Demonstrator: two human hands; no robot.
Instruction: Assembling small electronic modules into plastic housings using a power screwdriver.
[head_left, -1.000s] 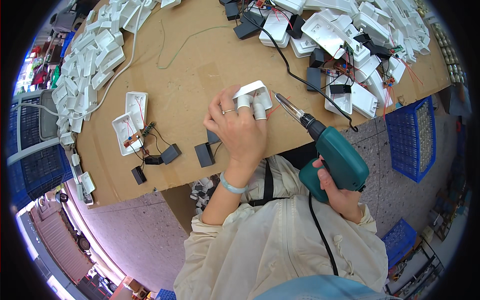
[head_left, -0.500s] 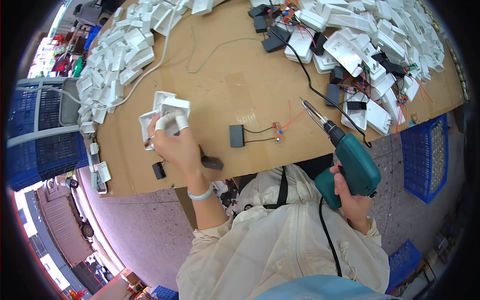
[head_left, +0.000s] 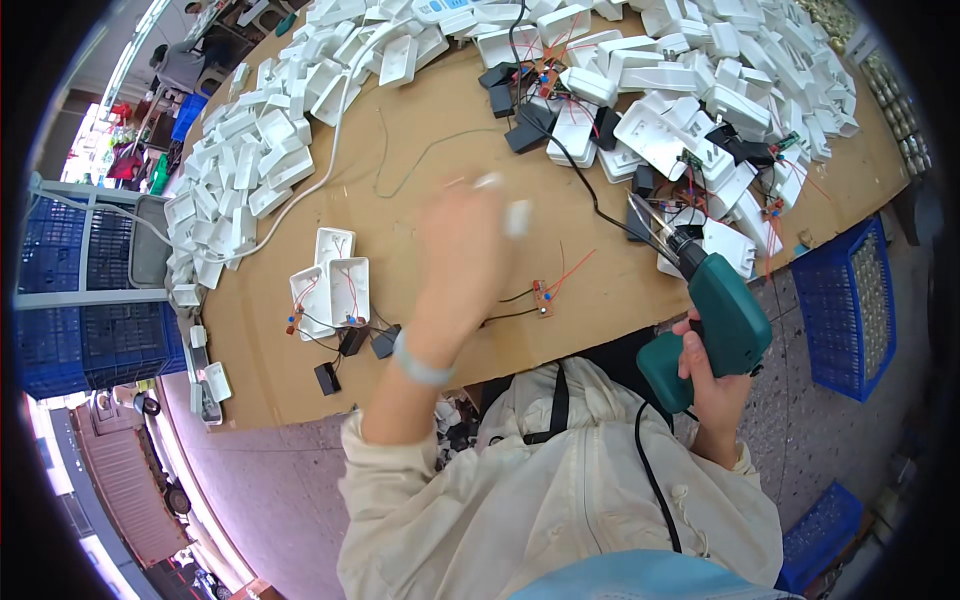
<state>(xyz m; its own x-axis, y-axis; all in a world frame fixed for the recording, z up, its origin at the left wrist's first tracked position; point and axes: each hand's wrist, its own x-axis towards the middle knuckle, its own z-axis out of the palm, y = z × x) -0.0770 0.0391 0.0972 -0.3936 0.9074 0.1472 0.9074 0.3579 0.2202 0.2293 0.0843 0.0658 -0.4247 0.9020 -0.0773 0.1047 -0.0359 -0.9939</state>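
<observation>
Head view, looking straight down: the left hand (head_left: 462, 240) hangs over the middle of the brown table (head_left: 420, 170), smeared by motion blur, white finger cots showing at the tips; whether it pinches anything I cannot tell, the fingers are too smeared to read. The right hand (head_left: 712, 385) sits low at the table's near edge, wrapped tight round the grip of a teal electric screwdriver (head_left: 715, 320), whose long axis runs up and to the left, bit aimed at the black cable (head_left: 590, 200) and the heap beyond. Just below and right of the left hand lies a small circuit board (head_left: 542, 297) with red and black leads trailing off it, flat on the table, closer to the left hand than to the right, with the screwdriver's bit well apart from it to the upper right. Further left, beside the forearm, two open white plastic housings (head_left: 335, 285) lie side by side, wires running down to small black boxes (head_left: 352, 340) near the table edge. Along the left rim a long pile of white housings (head_left: 240, 170) curves away; a second, messier pile of white shells (head_left: 700, 110) with black parts and red wires fills the far right. A blue crate (head_left: 850, 310) stands off the table's right end, dark blue crates (head_left: 80, 290) off the left. Between the left hand and the board nothing stands in the way except loose leads.
</observation>
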